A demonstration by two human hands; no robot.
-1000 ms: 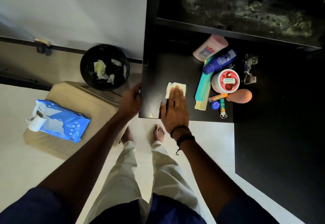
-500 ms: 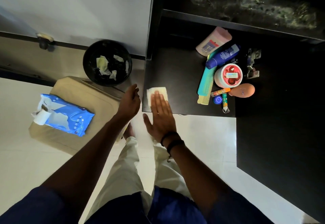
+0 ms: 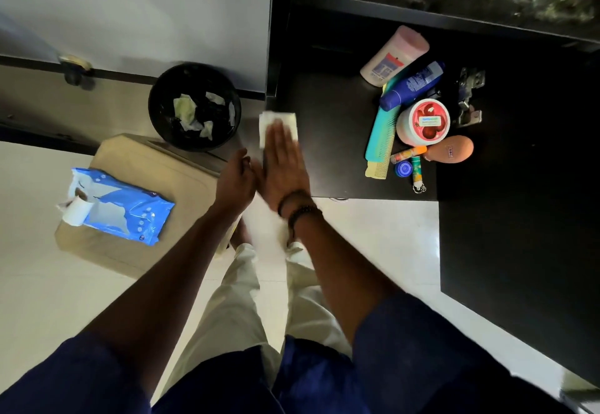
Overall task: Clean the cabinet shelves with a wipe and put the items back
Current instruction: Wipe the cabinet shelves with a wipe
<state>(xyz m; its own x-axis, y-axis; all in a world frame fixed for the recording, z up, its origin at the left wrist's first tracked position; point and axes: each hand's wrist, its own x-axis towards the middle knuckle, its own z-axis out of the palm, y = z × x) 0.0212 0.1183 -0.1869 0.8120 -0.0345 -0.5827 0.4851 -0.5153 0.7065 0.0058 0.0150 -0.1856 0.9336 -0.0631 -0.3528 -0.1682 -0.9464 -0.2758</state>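
My right hand [image 3: 281, 167] lies flat, fingers together, pressing a white wipe [image 3: 276, 123] onto the left front edge of the black cabinet shelf [image 3: 328, 141]. Part of the wipe hangs past the shelf's left edge. My left hand [image 3: 234, 177] hovers loosely curled just left of the right hand, beside the shelf corner, holding nothing. Toiletries cluster at the shelf's right: a pink-capped bottle [image 3: 393, 56], a blue bottle [image 3: 412, 85], a teal comb [image 3: 381, 136], a round jar [image 3: 423, 121], an orange egg-shaped sponge [image 3: 449, 153] and small tubes [image 3: 410, 162].
A black bin [image 3: 194, 105] with used wipes stands on the floor left of the cabinet. A blue wipes pack [image 3: 118, 207] lies on a beige stool [image 3: 136, 160]. The open black cabinet door [image 3: 519, 235] stands at the right. My feet are below the shelf.
My right hand has slid the wipe leftward across the shelf to its left edge. My left hand has come off the shelf's corner and moved slightly down.
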